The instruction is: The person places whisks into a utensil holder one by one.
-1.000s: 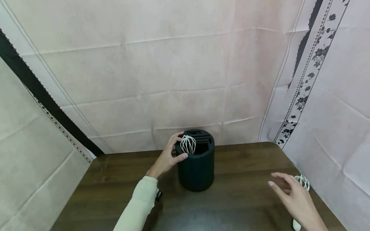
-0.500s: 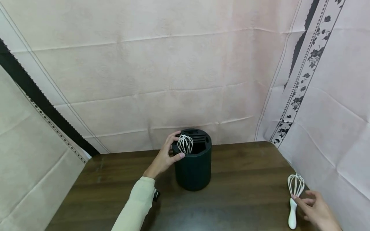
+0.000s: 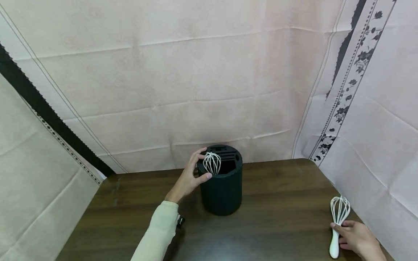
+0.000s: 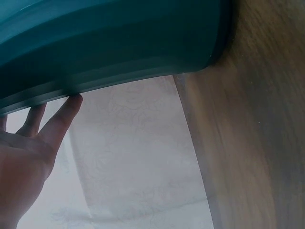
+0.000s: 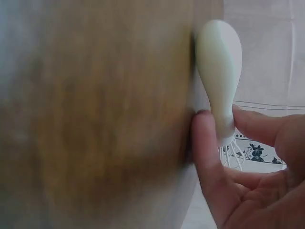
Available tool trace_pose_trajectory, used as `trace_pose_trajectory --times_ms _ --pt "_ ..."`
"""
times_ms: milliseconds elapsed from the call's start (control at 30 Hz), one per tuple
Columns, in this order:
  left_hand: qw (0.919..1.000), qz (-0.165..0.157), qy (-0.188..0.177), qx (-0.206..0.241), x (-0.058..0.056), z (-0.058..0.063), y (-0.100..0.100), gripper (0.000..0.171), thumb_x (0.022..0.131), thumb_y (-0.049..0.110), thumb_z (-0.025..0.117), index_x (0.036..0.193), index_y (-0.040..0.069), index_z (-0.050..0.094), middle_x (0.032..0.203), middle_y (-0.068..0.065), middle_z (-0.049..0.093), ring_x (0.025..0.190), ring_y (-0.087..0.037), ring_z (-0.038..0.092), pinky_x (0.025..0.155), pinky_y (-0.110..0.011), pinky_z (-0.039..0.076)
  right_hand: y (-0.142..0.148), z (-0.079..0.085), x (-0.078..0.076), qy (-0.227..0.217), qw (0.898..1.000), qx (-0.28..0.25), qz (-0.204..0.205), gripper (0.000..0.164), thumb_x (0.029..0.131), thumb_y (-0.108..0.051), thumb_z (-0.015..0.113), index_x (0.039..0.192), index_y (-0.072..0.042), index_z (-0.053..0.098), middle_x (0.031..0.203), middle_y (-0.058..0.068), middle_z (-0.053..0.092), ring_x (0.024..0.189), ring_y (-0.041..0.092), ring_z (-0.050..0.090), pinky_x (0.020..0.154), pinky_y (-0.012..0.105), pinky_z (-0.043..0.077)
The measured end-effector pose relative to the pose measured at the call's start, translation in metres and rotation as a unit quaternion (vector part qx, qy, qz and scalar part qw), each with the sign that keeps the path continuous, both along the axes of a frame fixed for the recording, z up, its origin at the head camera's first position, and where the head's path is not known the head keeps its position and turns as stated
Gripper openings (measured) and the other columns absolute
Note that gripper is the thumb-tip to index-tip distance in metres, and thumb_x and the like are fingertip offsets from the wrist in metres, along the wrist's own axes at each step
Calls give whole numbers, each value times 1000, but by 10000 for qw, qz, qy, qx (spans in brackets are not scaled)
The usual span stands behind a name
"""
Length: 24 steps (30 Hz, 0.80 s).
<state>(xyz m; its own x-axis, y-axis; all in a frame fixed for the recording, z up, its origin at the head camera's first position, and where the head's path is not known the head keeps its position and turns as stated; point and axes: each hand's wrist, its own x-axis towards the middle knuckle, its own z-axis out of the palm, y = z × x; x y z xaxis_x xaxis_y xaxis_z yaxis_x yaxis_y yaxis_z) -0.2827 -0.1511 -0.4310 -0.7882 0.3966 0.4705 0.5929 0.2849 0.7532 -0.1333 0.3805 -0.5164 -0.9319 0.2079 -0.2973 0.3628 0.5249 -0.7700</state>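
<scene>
A dark green round utensil holder (image 3: 221, 192) stands upright on the wooden table. The wire head of a white whisk (image 3: 212, 164) rises from its left side; the rest is hidden inside. My left hand (image 3: 187, 177) is spread around the holder's left rim, thumb in front and fingers behind. In the left wrist view, the straight fingers (image 4: 64, 119) touch the holder's wall. At the table's right side my right hand (image 3: 357, 239) pinches a second white whisk (image 3: 334, 243) at the neck of its handle, wires pointing away. Whether this whisk rests on the tabletop I cannot tell.
The brown table (image 3: 267, 224) ends at the back against a pale cloth wall (image 3: 196, 79). Another cloth with a dark floral border (image 3: 341, 108) hangs along the right edge. The holder has several slots (image 3: 226, 154) in its top.
My right hand has moved from above the second whisk to its right side and now pinches its neck. The left hand and the holder have stayed in place.
</scene>
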Motion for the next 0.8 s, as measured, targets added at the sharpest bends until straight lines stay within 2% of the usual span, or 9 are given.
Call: trace_pose_trajectory --times_ms 167,300,500,800 --pt "10000 30 13 -43 0 -1 0 51 97 49 71 138 27 51 170 15 25 148 -26 40 107 -65 45 -3 -1 -6 -113 9975 -695 28 75 107 -19 61 138 37 22 101 30 72 81 24 74 72 37 64" --pt "10000 55 -18 -42 0 1 -1 48 97 42 72 138 28 50 170 15 24 149 -26 37 107 -69 43 -10 0 -14 -168 9930 -1168 101 73 110 -18 57 142 34 18 105 21 73 83 19 72 75 36 64" --pt "10000 75 -20 -4 0 4 -2 48 97 43 72 137 28 51 170 14 25 151 -25 35 109 -71 40 -26 3 -21 20 9908 -1351 102 65 110 -16 55 142 31 23 103 14 75 81 19 74 75 37 64" --pt "9999 89 -76 -58 0 1 -1 48 97 41 73 138 29 50 170 16 25 146 -25 40 104 -67 45 -49 2 -28 158 9854 -1686 171 60 109 -14 57 140 29 28 99 9 74 80 20 74 74 38 64"
